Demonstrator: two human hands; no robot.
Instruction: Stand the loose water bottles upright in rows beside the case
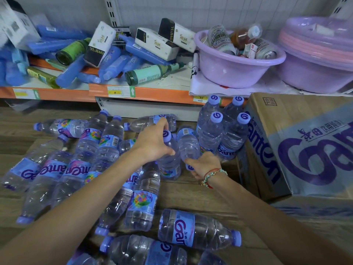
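Several clear water bottles with purple caps lie scattered on the wooden floor (191,196). Several more stand upright in a block (223,131) against the left side of the cardboard case (298,142). My left hand (152,142) grips the neck of an upright bottle (170,159) just left of that block. My right hand (204,165) holds another bottle (188,144) by its cap end; this one is tilted, its base pointing up and away. The two held bottles touch side by side.
A low shelf with an orange edge (152,92) runs behind, cluttered with blue bottles, green glass bottles and tissue packs. A purple basin (236,67) with cans and stacked purple basins (317,54) sit on it. Loose bottles (198,228) lie near my arms.
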